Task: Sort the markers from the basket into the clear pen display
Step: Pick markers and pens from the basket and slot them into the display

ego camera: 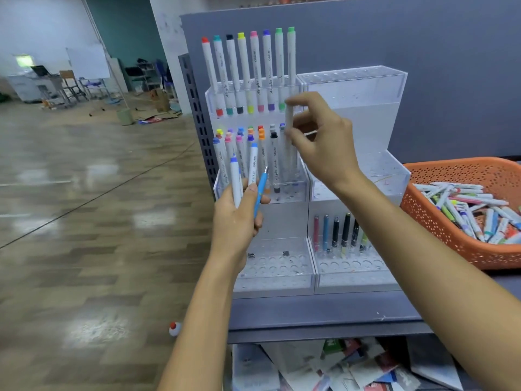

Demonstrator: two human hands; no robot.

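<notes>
The grip of my left hand (236, 218) is clamping 2 markers (235, 179) and a blue pen (260, 190). The grip of my right hand (324, 142) is pinching a white marker (289, 119) upright at the clear pen display (352, 88), middle tier. More are lying in the orange basket (451, 170).

Left hand (239, 218) gripping, right hand (321, 142) pinching

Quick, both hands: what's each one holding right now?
Left hand: grips two blue-capped markers and a blue pen.
Right hand: pinches a white marker upright at the clear pen display.
</notes>
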